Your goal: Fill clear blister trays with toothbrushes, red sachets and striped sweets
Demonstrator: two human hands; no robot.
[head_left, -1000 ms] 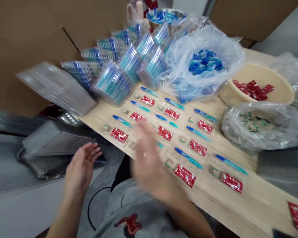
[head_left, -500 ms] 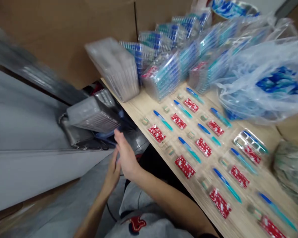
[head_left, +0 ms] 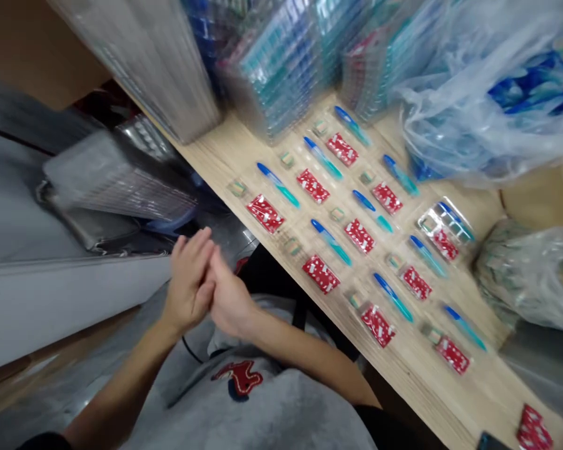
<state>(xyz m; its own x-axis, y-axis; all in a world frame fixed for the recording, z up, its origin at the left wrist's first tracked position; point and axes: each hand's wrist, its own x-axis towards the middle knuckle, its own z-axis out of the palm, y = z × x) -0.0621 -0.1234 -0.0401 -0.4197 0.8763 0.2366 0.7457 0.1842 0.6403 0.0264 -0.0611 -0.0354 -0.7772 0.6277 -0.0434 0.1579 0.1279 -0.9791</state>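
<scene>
A pale wood-grained surface (head_left: 394, 369) runs diagonally down to the lower right. Brown cardboard (head_left: 32, 56) fills the upper left corner. Below it, a whitish panel (head_left: 75, 306) stretches along the left side, with a thin dark cable (head_left: 191, 352) to its right. A dark, flat-looking object (head_left: 492, 441) is cut off at the bottom edge; a blurred grey block (head_left: 548, 356) adjoins the surface's right side.

Fingers (head_left: 192, 256) now touching, previously apart

white-speckled red packets (head_left: 265, 213), blue-teal sticks (head_left: 331, 242)
</scene>
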